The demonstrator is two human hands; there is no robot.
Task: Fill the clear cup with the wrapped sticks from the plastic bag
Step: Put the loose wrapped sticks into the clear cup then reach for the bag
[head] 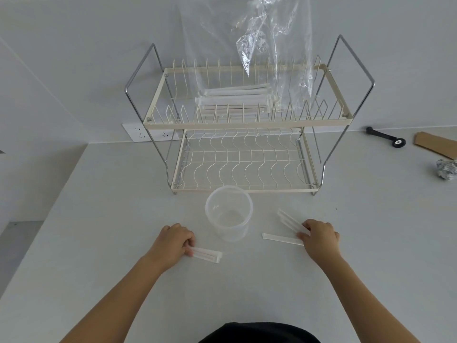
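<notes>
A clear plastic cup (228, 212) stands upright on the white counter, with nothing visible inside it. My left hand (174, 242) is left of the cup, fingers closed on a few wrapped sticks (206, 254) that lie on the counter. My right hand (319, 236) is right of the cup and grips a few wrapped sticks (291, 222) that point up and left. One more wrapped stick (282, 238) lies flat under that hand's fingertips. The clear plastic bag (267, 45) rests on the rack's top shelf with a stack of wrapped sticks (235, 96) in it.
A two-tier wire dish rack (237, 157) stands behind the cup. At the far right lie a black tool (387, 137), a piece of cardboard (435, 144) and crumpled foil (447, 169). A wall socket (138, 132) sits left of the rack.
</notes>
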